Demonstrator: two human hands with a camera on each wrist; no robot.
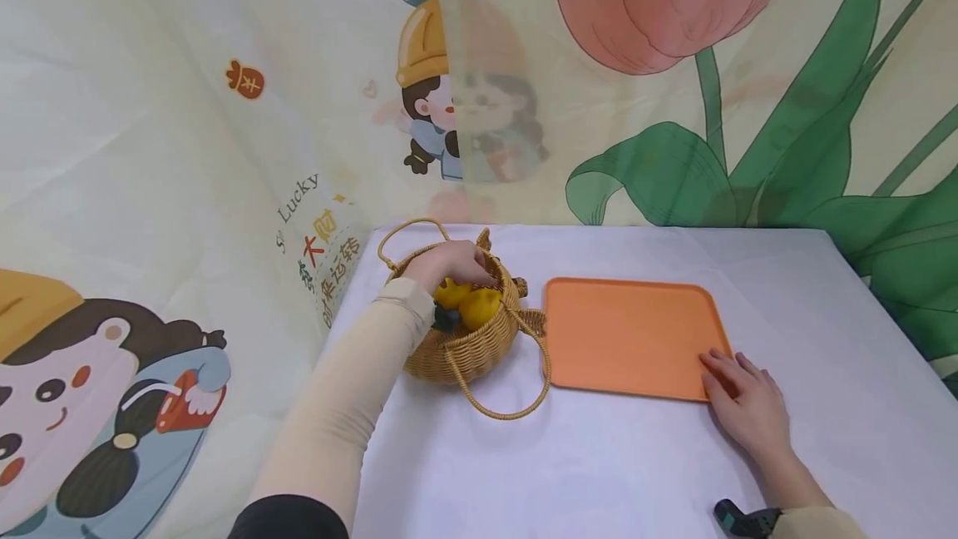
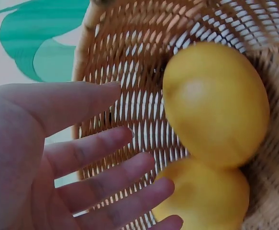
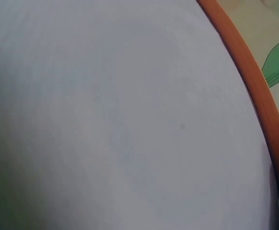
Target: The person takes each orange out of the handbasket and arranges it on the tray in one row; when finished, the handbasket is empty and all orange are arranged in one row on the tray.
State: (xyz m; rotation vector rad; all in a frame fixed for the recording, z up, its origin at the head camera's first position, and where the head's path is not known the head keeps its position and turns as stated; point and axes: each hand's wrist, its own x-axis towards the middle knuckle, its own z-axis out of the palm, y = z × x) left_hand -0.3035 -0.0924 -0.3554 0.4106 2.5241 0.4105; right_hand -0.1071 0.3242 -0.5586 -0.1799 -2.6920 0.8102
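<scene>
My left hand (image 1: 458,263) reaches down into a woven wicker basket (image 1: 467,360) on the left of the table. In the left wrist view, its thumb and fingers are spread apart inside the basket, beside two smooth yellow fruits. The upper fruit (image 2: 216,105) is plump and egg-shaped; the lower fruit (image 2: 208,196) lies against it, partly behind the fingertips. To the right, my right hand (image 1: 748,402) rests at the right edge of an orange tray (image 1: 629,339), fingertips on its rim and nothing held. The right wrist view shows only the tray rim (image 3: 254,81) and white cloth.
Two looped handles hang out from the basket, the front handle (image 1: 509,417) lying on the white tablecloth (image 1: 584,464) near the tray's left edge. A printed curtain (image 1: 509,81) stands behind the table and along its left side.
</scene>
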